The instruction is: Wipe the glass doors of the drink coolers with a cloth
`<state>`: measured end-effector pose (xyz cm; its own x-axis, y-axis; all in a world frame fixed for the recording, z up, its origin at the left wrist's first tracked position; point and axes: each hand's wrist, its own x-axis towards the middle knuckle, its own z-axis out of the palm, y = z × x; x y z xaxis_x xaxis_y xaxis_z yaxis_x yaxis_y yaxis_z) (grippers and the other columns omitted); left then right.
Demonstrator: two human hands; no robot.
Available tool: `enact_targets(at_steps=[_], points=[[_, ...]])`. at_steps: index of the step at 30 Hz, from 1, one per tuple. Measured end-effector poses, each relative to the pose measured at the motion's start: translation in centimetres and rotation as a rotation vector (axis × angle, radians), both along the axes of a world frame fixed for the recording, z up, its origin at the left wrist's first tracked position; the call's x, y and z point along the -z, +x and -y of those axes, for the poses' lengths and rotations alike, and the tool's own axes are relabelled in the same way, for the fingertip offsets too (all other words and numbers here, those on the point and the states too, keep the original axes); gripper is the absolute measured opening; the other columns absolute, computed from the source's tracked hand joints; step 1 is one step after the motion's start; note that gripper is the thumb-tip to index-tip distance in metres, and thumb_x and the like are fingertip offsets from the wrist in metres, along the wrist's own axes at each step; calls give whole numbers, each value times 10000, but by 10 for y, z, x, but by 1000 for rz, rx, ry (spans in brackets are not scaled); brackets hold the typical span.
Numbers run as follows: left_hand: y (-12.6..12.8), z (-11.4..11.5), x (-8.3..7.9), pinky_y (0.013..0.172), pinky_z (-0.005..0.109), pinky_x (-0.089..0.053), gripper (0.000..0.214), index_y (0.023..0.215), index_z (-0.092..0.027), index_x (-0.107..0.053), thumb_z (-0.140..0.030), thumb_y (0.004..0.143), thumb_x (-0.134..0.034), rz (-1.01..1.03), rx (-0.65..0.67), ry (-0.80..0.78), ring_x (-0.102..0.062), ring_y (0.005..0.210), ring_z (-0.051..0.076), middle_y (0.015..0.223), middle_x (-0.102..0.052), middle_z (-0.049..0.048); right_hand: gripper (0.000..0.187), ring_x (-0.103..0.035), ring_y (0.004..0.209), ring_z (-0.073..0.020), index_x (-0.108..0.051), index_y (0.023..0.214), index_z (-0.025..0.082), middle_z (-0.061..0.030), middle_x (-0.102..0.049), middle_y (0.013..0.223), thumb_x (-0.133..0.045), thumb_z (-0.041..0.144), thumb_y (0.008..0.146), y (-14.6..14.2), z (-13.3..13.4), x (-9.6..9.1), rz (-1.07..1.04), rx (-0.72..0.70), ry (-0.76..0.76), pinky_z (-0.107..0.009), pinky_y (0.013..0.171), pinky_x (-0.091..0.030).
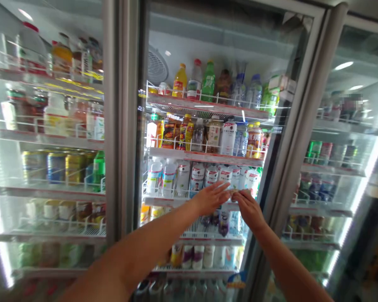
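Observation:
Both of my hands reach into an open drinks cooler at the front rail of the third shelf (176,200). My left hand (211,197) lies with its fingers stretched out toward the right, touching the rail. My right hand (248,207) is curled, its fingertips pinched on a small label or tag (231,192) at the shelf edge; what it is I cannot make out. Just behind the hands stands a row of white bottles (204,177) with red and blue labels.
The cooler's door (290,138) stands open at the right. Shelves above hold juice and tea bottles (208,82); shelves below hold more bottles (195,256). Closed glass-door coolers flank it: cans (59,165) at left, cans and bottles (327,153) at right.

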<state>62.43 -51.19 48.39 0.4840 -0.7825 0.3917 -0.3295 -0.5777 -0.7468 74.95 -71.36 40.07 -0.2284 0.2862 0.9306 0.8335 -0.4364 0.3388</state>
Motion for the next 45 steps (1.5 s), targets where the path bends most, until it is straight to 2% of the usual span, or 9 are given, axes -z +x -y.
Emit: enact_targets(at_steps=[5, 10, 14, 18, 23, 28, 32, 36, 45], points=[[-32, -33, -15, 1236, 414, -286, 283, 1291, -176, -575, -169, 1014, -523, 38, 63, 78, -396, 1436, 218, 1364, -616, 62, 510, -656, 1090, -231, -422, 1515, 242, -69, -685, 1271, -478, 152, 1016, -4, 2, -9, -67, -4, 7, -412, 990, -566], [-59, -60, -50, 1153, 428, -385, 305, 1306, -226, -558, -141, 1022, -485, 359, 59, -212, -501, 1342, 205, 1419, -579, 46, 510, -616, 1157, -272, -425, 1508, 248, -116, -651, 1264, -507, 182, 1009, -12, -26, -22, -114, -23, 238, -464, 947, -572], [-70, -91, -82, 1121, 471, -397, 336, 1329, -219, -521, -176, 996, -518, 508, -3, -344, -475, 1368, 251, 1467, -527, 88, 476, -591, 1183, -277, -474, 1470, 236, -163, -533, 1332, -534, 229, 997, -14, -43, -24, -189, -43, 460, -478, 957, -580], [-66, -120, -100, 1137, 498, -353, 348, 1352, -192, -480, -246, 1008, -481, 625, -69, -472, -379, 1438, 285, 1548, -413, 132, 426, -637, 1092, -245, -546, 1402, 261, -110, -634, 1200, -520, 157, 990, -9, -42, -15, -121, -83, 331, -445, 929, -601], [-56, -131, -99, 1166, 496, -302, 369, 1354, -198, -466, -278, 995, -490, 652, -72, -499, -328, 1466, 287, 1548, -410, 123, 439, -666, 1049, -239, -586, 1371, 267, -68, -702, 1170, -514, 92, 975, -3, -28, -7, -24, -54, 67, -441, 970, -582], [-58, -131, -96, 1167, 494, -292, 390, 1366, -192, -447, -286, 989, -483, 672, -54, -468, -337, 1461, 291, 1535, -424, 141, 582, -630, 1165, -279, -389, 1540, 253, -121, -647, 1292, -471, 80, 990, -1, -21, -7, -7, 71, 101, -494, 1034, -530], [-60, -131, -96, 1150, 492, -307, 375, 1356, -193, -441, -284, 993, -474, 693, -52, -448, -358, 1448, 297, 1524, -434, 149, 657, -642, 1139, -282, -259, 1596, 223, -147, -643, 1287, -470, 76, 991, -4, -20, -5, 59, 145, 55, -462, 998, -557], [-59, -132, -95, 1143, 488, -310, 375, 1354, -200, -444, -282, 990, -482, 711, -47, -446, -368, 1441, 298, 1522, -437, 142, 705, -627, 1144, -290, -227, 1604, 202, -161, -643, 1265, -476, 24, 969, -4, -20, -12, 104, 161, 54, -471, 993, -559], [-56, -132, -94, 1140, 499, -301, 390, 1363, -204, -456, -303, 987, -485, 721, -59, -454, -372, 1437, 315, 1518, -448, 143, 671, -625, 1100, -290, -254, 1591, 150, -166, -642, 1251, -493, 42, 974, 1, -16, 0, 135, 184, 30, -480, 967, -562]])
